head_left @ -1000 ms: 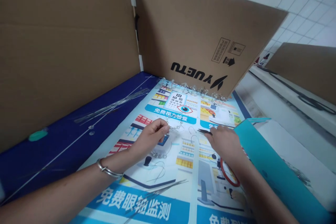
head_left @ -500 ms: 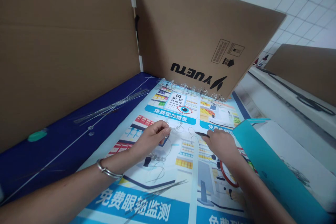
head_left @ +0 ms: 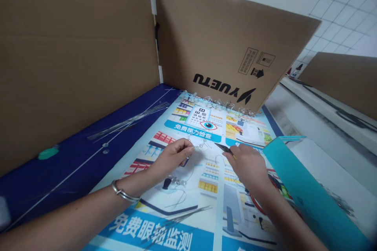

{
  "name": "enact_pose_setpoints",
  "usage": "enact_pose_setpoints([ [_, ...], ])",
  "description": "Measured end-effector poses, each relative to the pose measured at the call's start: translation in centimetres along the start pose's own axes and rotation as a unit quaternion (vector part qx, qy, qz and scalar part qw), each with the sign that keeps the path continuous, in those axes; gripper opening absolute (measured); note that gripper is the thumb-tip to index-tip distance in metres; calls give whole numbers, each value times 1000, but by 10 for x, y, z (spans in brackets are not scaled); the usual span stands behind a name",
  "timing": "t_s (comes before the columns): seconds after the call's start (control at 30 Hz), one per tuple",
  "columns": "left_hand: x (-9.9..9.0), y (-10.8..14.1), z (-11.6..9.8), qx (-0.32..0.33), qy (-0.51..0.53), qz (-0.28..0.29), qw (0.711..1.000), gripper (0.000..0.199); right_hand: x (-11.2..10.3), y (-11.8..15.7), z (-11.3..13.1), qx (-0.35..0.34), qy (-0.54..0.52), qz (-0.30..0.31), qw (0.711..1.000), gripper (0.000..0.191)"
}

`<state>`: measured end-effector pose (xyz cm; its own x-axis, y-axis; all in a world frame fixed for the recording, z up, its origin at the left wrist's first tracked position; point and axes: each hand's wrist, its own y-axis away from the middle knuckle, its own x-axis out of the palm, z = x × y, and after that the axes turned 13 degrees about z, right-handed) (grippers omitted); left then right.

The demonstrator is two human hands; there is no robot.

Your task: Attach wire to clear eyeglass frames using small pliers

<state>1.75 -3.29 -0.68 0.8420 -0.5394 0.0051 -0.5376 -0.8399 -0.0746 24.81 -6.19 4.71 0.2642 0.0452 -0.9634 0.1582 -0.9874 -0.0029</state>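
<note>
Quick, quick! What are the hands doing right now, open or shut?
Left hand: closed, pinching a beaded wire.
Right hand: closed, holding black tweezers.

This is a makeshift workbench: cardboard panels (head_left: 224,43) stand behind a printed banner (head_left: 153,239), with a white tiled wall (head_left: 347,11) beyond them.

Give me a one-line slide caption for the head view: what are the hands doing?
Left hand pinches a beaded wire; right hand holds a black pointed tool.

black tweezers (head_left: 224,148), steeper than before
</note>
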Motion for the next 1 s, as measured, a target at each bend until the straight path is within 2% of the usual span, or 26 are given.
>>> enact_pose_setpoints([
  [0.2, 1, 2, -1, -24, -20, 15, 999, 21, -3, 9, 26, -54, -17, -45, 997, 32],
  [0.43, 1, 4, -6, -22, -34, 29, 999, 26, -2, 9, 31, -60, -28, -47, 997, 29],
  [0.57, -1, 6, -10, -18, -26, 48, 998, 26, -2, 6, 24, -79, -120, 2, 990, 31],
  [0.67, -3, 7, -13, -16, -35, 62, 997, 25, -3, 3, 16, -101, -225, 54, 968, 32],
  [0.73, -3, 7, -14, -11, -53, 72, 996, 24, -3, 2, 13, -106, -268, 68, 955, 34],
  [1.0, -1, 5, -10, 18, -158, 100, 982, 24, -6, 2, 16, -121, -287, 85, 946, 34],
])
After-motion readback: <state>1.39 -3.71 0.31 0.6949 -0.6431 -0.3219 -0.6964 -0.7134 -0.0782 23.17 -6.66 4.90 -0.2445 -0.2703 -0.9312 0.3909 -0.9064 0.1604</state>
